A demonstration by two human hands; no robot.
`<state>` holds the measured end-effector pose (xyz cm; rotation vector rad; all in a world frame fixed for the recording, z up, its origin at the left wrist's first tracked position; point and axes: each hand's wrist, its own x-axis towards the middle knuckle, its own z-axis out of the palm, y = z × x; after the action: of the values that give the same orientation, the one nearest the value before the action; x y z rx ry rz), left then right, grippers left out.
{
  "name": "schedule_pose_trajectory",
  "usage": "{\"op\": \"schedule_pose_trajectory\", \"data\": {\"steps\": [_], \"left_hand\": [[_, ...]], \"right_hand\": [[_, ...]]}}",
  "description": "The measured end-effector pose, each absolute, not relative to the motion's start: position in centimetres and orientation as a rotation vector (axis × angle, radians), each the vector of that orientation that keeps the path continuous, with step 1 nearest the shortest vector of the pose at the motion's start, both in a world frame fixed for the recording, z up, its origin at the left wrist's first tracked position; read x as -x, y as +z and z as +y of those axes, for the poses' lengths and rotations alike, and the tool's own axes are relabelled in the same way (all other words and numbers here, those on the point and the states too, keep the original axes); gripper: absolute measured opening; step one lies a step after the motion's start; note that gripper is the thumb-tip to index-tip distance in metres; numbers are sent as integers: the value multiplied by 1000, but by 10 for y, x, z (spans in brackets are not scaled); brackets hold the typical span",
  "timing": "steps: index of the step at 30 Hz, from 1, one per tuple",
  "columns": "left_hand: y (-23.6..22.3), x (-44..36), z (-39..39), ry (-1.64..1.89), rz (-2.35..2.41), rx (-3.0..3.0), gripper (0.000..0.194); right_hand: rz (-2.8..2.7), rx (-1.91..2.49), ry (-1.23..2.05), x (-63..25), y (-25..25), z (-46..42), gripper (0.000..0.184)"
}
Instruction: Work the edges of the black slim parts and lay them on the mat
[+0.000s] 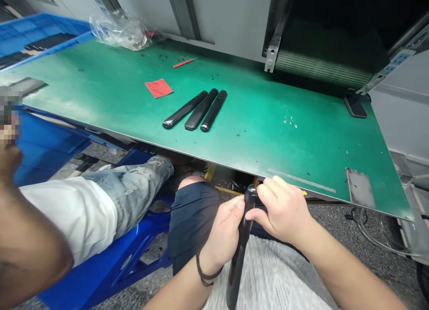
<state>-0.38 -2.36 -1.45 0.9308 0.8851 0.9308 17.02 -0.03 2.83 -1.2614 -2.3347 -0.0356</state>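
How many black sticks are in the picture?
4. Three black bars lie side by side on the green mat. The fourth black bar is held by the left hand and right hand. Others could be hidden.

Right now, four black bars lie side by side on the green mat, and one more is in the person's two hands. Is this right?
No: the head view shows three black bars on the green mat, not four. Another black bar is in the left hand and right hand.
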Motion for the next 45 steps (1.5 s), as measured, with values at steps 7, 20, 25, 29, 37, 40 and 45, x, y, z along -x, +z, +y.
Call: {"op": "schedule_pose_trajectory", "data": {"steps": [7,20,25,29,37,40,45], "left_hand": [[-14,-1,-22,987,933,-877,50],[-11,2,-14,1142,1100,-903,53],[-11,0,-16,1173,1113,-843,52],[-10,-1,-15,1189,1069,-759,51],[-11,2,-10,1228,1053,-660,50],[-11,6,-3,1261,1049,-623,49],[-8,14,12,1335,1023,-524,48]], "right_hand": [[-2367,1254,4,-168,20,-8,68],[-2418,1227,171,-154,10,-33,68],[-2414,1240,185,-152,8,-37,61],[-2399,1228,147,-148,7,-41,58],[-2424,1207,183,-144,8,-45,59],[-2483,1169,239,-143,7,-49,58],[-2586,1095,309,-140,6,-58,62]]}}
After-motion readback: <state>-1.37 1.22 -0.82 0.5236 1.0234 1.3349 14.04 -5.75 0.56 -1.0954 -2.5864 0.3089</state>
